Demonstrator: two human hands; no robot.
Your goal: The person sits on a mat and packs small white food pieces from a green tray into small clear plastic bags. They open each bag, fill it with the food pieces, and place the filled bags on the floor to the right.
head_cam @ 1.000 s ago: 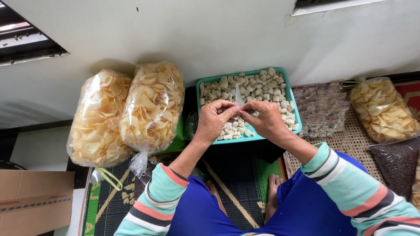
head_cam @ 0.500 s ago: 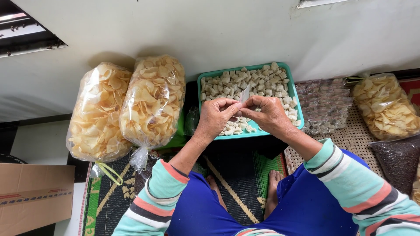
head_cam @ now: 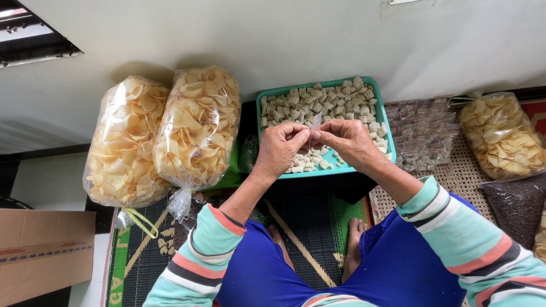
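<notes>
From the head camera I look straight down at a teal plastic tray (head_cam: pixel 261 116), rectangular with a raised rim, heaped with small pale, chalky cubes of cracker dough (head_cam: pixel 330 102). The tray lies on the floor against a smooth white wall (head_cam: pixel 284 40), above a woven green and black mat (head_cam: pixel 318 227).

My left hand (head_cam: pixel 278 149) and right hand (head_cam: pixel 350 142) meet over the near half of the tray, wrists bent inward, knuckles up, fingers (head_cam: pixel 301 135) curled so the tips of both hands touch. Together they pinch a small clear plastic bag (head_cam: pixel 316 121), a thin glossy sliver standing up between the thumbs; I cannot tell whether anything is in it. Both forearms come out of striped mint, coral and grey sleeves (head_cam: pixel 449 227).

Left of the tray two tall clear sacks of golden, curled chips (head_cam: pixel 196 125) lean on the wall, necks knotted. On the right lie flat packets of small pieces (head_cam: pixel 424 133), another chip bag (head_cam: pixel 503 139) and a bag of dark grains (head_cam: pixel 517 204) on a rattan mat. A cardboard box (head_cam: pixel 42 250) is at the lower left.
</notes>
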